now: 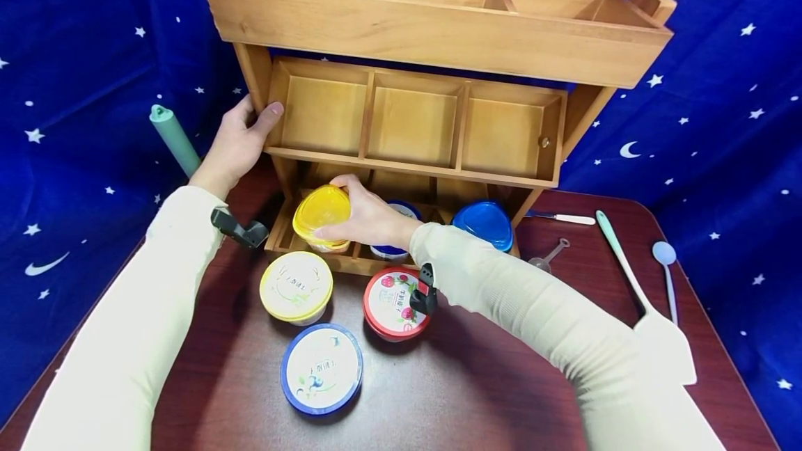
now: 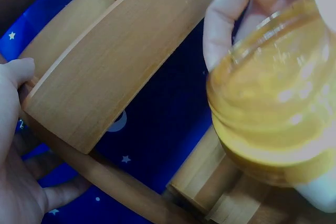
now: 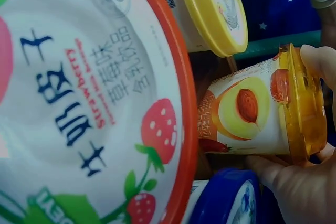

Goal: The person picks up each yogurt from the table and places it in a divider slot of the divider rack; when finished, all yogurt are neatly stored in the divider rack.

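Note:
My right hand (image 1: pixel 374 218) grips a tub with a clear yellow lid (image 1: pixel 322 213) over the left part of the rack's bottom tray. A peach picture shows on this yogurt tub (image 3: pixel 244 111) in the right wrist view, with thumb and fingers around its lid. My left hand (image 1: pixel 241 138) holds the left side of the wooden rack (image 1: pixel 413 167), thumb at the middle tray's edge and fingers behind. Beside the gripped tub, a blue-rimmed tub (image 1: pixel 403 210) stands in the bottom tray, partly hidden by my right hand. A tub with a blue lid (image 1: pixel 484 224) sits at that tray's right.
On the table before the rack stand a yellow-rimmed tub (image 1: pixel 296 287), a red-rimmed strawberry tub (image 1: pixel 388 301) and a blue-rimmed tub (image 1: pixel 321 369). To the right lie a spatula (image 1: pixel 664 346), a spoon (image 1: pixel 665 254), a small scoop (image 1: pixel 551 255) and a white-handled knife (image 1: pixel 573 219). A green cylinder (image 1: pixel 175 139) leans at left.

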A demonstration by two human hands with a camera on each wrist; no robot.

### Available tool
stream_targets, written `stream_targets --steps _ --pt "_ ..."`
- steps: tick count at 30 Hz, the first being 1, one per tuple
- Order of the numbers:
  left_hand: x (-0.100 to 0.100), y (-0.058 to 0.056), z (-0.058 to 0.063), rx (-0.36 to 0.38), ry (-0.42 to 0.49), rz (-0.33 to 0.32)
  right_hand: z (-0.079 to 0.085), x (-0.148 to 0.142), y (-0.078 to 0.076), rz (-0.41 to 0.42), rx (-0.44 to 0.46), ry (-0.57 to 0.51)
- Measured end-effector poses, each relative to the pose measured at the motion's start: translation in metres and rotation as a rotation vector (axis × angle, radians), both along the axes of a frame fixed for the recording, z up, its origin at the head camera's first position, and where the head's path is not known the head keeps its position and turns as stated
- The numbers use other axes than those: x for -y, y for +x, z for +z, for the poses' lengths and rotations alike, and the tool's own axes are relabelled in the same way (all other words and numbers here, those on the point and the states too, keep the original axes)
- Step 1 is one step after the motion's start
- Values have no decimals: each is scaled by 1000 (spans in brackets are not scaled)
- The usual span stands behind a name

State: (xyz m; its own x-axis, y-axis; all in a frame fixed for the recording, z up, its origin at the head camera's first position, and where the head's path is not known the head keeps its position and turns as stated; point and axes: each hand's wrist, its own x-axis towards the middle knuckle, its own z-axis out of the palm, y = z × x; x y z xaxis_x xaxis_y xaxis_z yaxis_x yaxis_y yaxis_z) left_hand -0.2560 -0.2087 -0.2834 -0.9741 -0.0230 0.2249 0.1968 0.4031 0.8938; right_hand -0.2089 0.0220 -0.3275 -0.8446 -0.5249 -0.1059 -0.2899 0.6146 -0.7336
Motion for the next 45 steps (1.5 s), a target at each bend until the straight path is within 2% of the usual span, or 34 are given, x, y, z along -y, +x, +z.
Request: stream_targets --steps 13,29,45 --pt "-1 1 2 -2 -20 2 -4 10 -7 24 -22 55" --pt "0 1 -1 -15 -23 14 -9 17 -12 58 6 145" --pt "0 2 0 -7 -4 14 -10 19 -15 77 -52 191"
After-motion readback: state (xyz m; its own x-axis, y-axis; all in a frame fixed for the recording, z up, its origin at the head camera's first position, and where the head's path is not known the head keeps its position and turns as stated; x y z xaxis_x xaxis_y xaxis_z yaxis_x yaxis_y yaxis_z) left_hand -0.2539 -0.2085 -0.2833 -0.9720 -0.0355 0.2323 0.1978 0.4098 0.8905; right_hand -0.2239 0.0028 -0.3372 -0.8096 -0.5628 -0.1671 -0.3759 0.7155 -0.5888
